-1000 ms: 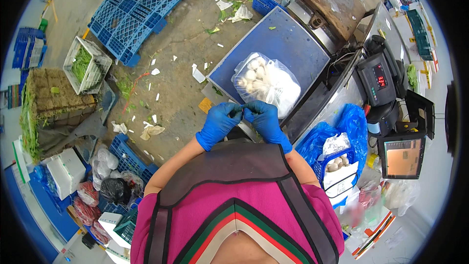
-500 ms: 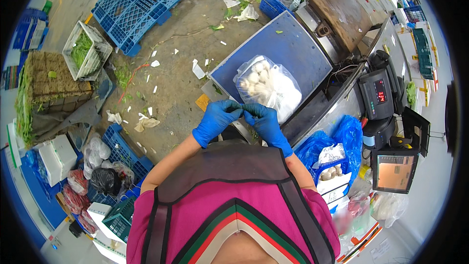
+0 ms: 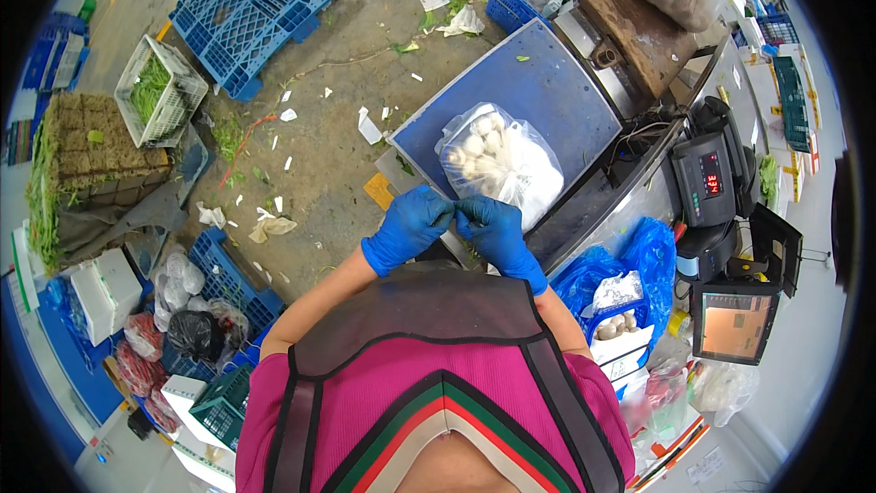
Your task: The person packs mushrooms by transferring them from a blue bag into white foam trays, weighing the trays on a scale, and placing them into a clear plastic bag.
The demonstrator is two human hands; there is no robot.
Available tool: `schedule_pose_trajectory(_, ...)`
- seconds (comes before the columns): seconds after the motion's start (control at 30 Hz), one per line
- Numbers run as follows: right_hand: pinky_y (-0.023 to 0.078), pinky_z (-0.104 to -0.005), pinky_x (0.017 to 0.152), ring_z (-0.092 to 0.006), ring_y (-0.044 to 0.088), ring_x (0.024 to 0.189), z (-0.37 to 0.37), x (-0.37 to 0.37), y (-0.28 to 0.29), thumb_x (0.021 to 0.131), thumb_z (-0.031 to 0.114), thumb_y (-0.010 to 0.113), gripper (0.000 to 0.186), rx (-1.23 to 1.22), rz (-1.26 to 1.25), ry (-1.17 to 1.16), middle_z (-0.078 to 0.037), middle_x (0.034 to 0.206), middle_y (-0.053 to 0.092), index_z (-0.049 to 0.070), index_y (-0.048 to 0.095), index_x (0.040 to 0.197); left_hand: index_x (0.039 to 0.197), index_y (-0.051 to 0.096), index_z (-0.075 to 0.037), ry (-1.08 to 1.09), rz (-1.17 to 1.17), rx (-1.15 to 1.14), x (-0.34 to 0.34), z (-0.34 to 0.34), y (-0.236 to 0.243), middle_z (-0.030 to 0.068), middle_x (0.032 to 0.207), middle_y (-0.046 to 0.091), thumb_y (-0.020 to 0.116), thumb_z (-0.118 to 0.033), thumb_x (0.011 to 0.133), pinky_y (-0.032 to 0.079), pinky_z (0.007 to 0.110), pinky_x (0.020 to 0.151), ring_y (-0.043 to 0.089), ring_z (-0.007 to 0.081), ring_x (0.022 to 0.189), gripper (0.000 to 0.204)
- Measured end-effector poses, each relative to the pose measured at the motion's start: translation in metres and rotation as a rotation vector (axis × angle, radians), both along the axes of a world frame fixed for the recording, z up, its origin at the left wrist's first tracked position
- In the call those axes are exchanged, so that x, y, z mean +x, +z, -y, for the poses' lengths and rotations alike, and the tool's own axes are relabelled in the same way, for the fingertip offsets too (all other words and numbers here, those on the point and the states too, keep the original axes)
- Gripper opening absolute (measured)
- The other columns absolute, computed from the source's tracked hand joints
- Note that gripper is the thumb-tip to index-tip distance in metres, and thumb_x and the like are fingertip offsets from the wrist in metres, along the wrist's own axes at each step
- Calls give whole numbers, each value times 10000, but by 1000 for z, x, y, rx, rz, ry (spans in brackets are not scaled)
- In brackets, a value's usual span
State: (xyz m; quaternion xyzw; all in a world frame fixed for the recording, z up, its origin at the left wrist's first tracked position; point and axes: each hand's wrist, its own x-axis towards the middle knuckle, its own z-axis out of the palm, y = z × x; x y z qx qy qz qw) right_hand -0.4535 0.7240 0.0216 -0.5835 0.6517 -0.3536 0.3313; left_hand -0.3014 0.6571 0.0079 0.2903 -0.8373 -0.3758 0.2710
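Note:
My left hand (image 3: 414,225) and my right hand (image 3: 493,230), both in blue gloves, meet at the fingertips in front of my apron. Their fingers are curled and pressed together; whatever they pinch, if anything, is hidden. Just beyond them a clear plastic bag (image 3: 505,164) of white, round, mushroom-like pieces lies on the blue scale platform (image 3: 438,114). The side of the bag close to my right hand looks whiter and bunched up. Neither hand visibly grips the bag.
To the right stand a scale display (image 3: 703,178) with red digits and a screen (image 3: 733,321). A blue basket (image 3: 620,315) holds more white pieces beside blue plastic. Blue pallets (image 3: 265,9) and a white crate of greens (image 3: 162,91) are on the left; scraps litter the floor.
My fingers have curled in tighter and my hands sit with knuckles closer together. A bag of round brownish things has come into view at the top right. The bag on the platform has not moved.

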Motion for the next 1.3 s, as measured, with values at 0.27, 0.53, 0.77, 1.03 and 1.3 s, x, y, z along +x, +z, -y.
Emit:
schedule_pose_trajectory(0.27,439,-215,571,-64,535,626,-9,-3,-23,740,37,576,112,305,608,-235,-50,733,617,-9,615,834,791,577,-54,94,-150,603,-1,-7,-8,86,692,542,614,-50,684,431,292,563,534,238,619,113)
schedule_pose_trajectory(0.53,459,-251,607,-133,575,621,3,-10,-9,738,69,607,142,133,165,-61,-103,715,610,-2,619,859,804,597,-44,-43,-43,111,-7,5,-5,88,694,556,614,-48,701,438,279,580,547,208,629,104)
schedule_pose_trajectory(0.77,465,-261,592,-142,570,629,9,-12,-3,774,72,566,152,411,904,-305,-83,709,600,-63,597,838,815,606,-7,108,-191,755,-6,5,-1,60,759,601,601,-46,727,449,230,638,556,102,694,96)
schedule_pose_trajectory(1.03,448,-218,629,-102,557,659,6,-3,-8,798,65,561,135,314,658,-336,-65,737,611,-48,606,857,836,602,27,196,-113,891,-11,5,4,63,781,610,586,-46,756,463,234,648,570,111,701,110)
schedule_pose_trajectory(1.3,448,-240,590,-116,562,642,5,-1,-15,751,56,609,110,165,409,-231,-94,720,620,-18,621,832,797,613,2,221,-81,560,-13,4,-1,85,740,608,618,-42,707,457,255,610,574,141,670,101)
